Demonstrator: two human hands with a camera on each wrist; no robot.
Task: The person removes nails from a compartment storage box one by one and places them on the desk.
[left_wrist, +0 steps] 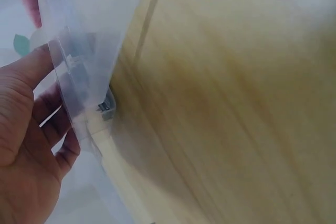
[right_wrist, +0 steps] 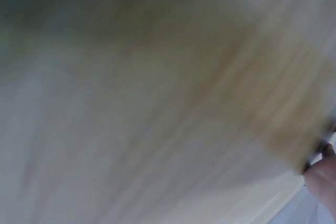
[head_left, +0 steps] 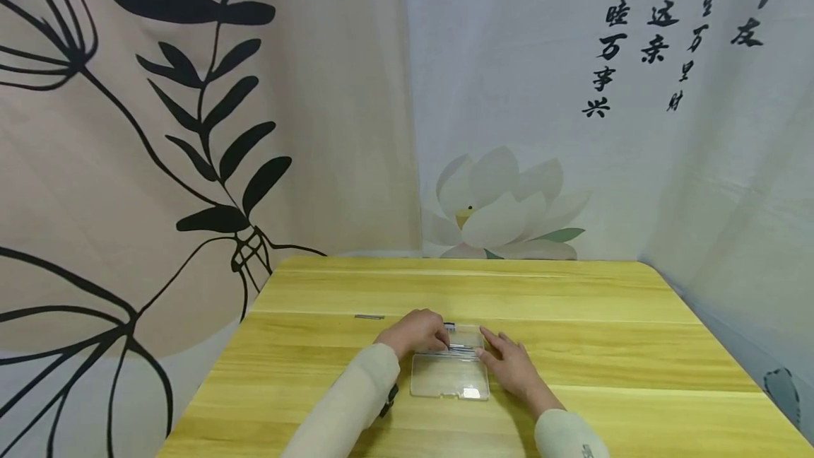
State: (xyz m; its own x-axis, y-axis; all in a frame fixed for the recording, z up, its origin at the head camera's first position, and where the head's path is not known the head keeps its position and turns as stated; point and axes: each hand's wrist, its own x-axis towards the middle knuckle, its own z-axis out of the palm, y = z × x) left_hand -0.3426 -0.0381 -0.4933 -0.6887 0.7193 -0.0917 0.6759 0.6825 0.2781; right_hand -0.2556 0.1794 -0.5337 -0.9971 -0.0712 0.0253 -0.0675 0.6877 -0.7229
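Note:
A clear plastic case (head_left: 449, 377) lies open on the yellow wooden table (head_left: 572, 345), near its front middle. My left hand (head_left: 425, 331) is at the case's far left corner with its fingers curled over the edge. In the left wrist view the thumb and fingers of this hand (left_wrist: 26, 145) hold a clear panel of the case (left_wrist: 89, 51), with a small grey part (left_wrist: 106, 107) at its base. My right hand (head_left: 509, 362) lies along the case's right side, fingers fairly straight and touching its edge. The right wrist view is blurred; only a bit of the hand (right_wrist: 323, 182) shows.
A small thin metal piece (head_left: 369, 316) lies on the table left of and beyond my left hand. Printed cloth backdrops (head_left: 191, 126) hang close behind and to both sides of the table. The table's front edge is near my forearms.

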